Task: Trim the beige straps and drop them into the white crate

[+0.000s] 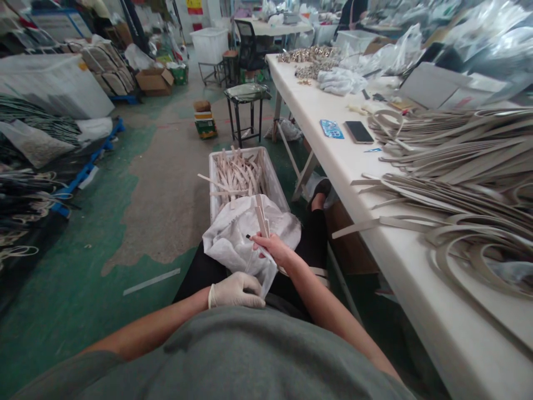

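- Strips (261, 215) clamped in my right hand (271, 248), above white sheeting (227, 222) that probably shields my lap (195, 275).
- My gloved left hand (238, 290) at its near edge — grip I cannot tell.
- Strip-filled crate (278, 180) just ahead — likely for reach.

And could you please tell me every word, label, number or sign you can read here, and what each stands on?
No text can be read for certain.
Wall poster, yellow and red: too blurred to read.
Green and yellow carton on the floor: print too small.
Blue packet on the table: markings too small.
Strips in the right hand: no lettering visible.
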